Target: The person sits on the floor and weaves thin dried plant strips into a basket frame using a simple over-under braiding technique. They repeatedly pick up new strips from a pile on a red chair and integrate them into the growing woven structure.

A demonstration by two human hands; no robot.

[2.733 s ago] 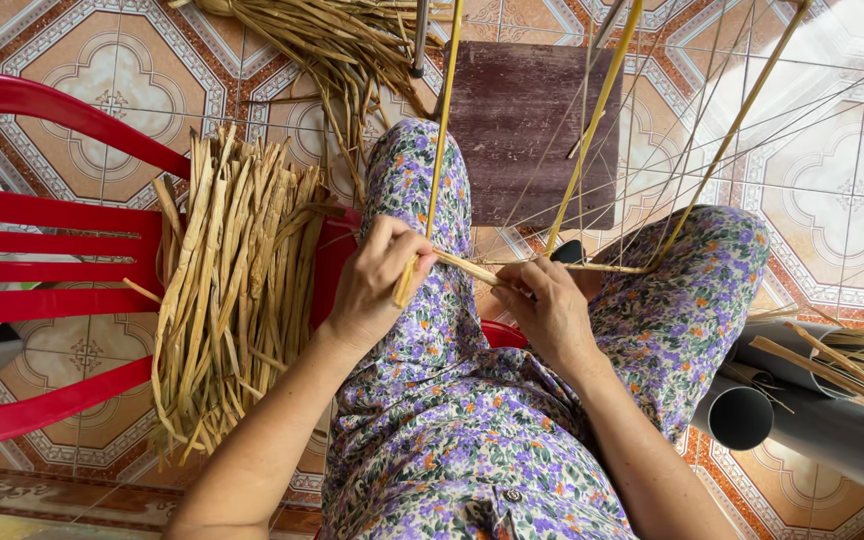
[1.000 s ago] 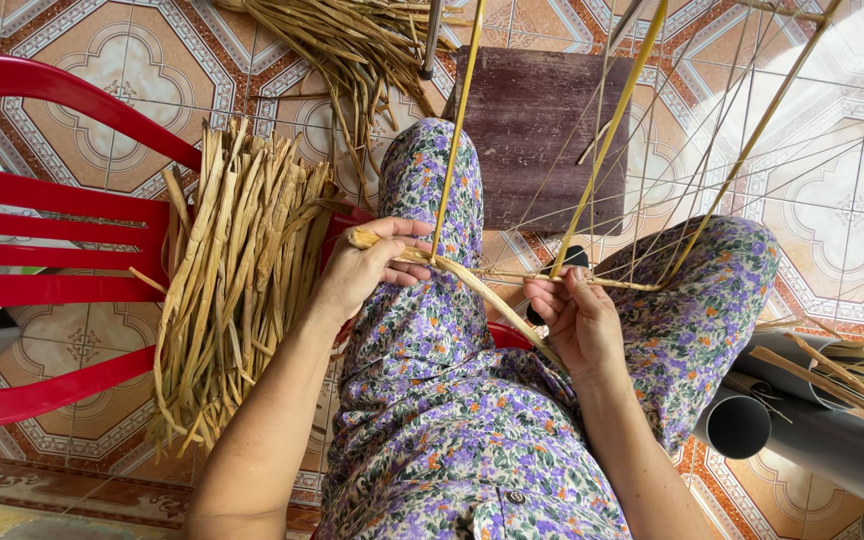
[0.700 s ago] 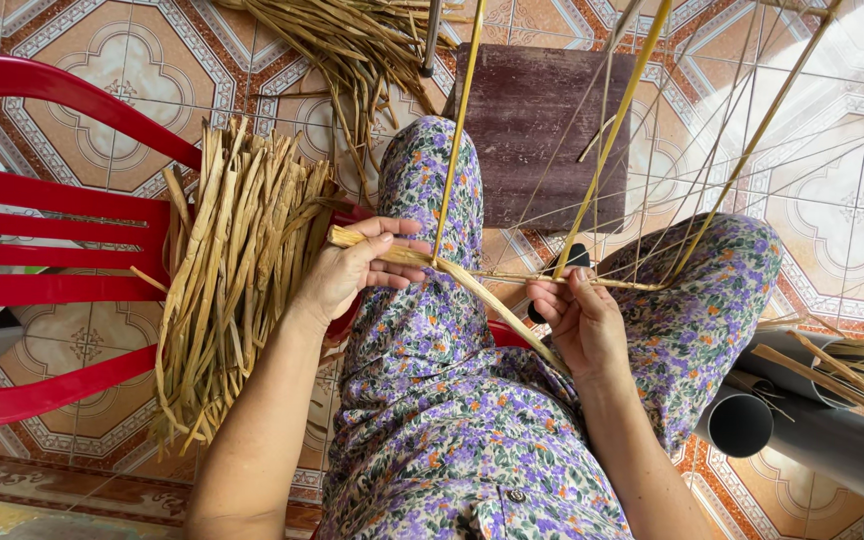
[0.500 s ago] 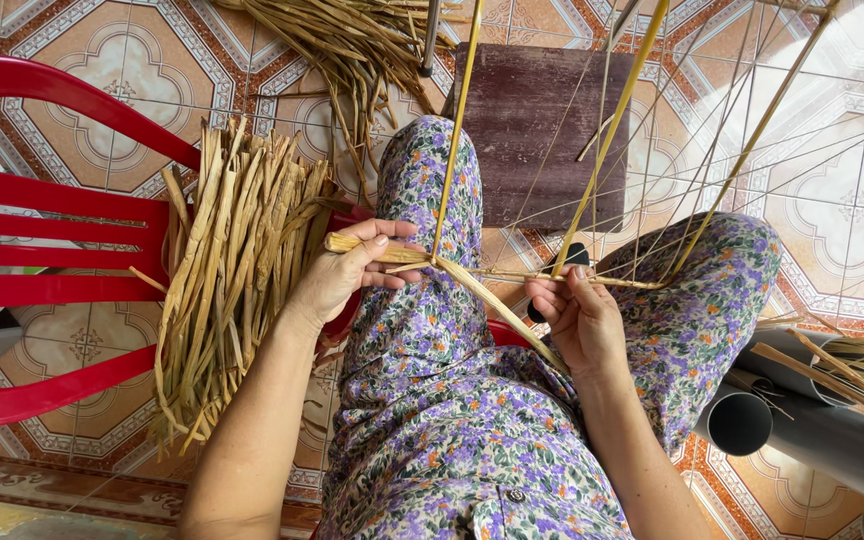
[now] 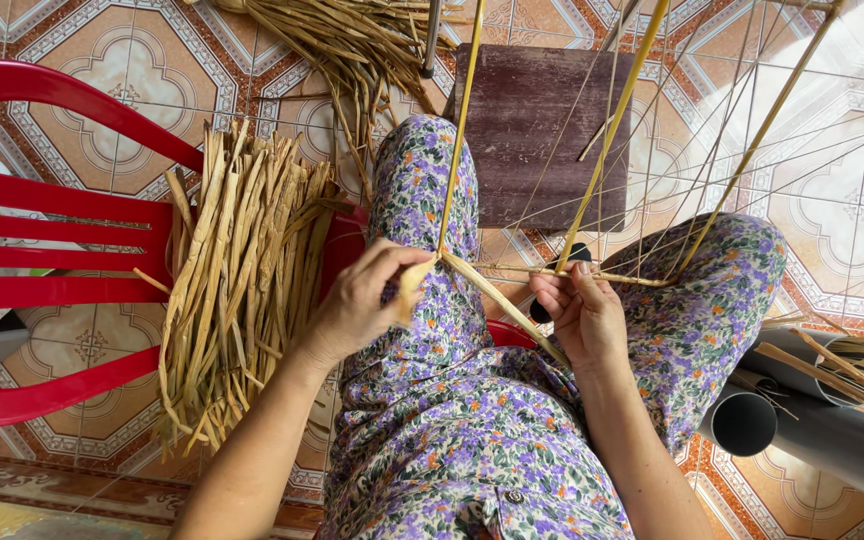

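chair red, left of the lap | bundle of dried straw draped on the chair's edge | board dark, beyond the knees | left hand pinches strip end over the lap | right hand grips the strip's lower part

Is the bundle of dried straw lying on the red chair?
Yes, the bundle of dried straw lies across the seat of the red chair, just beside the person's left hand.
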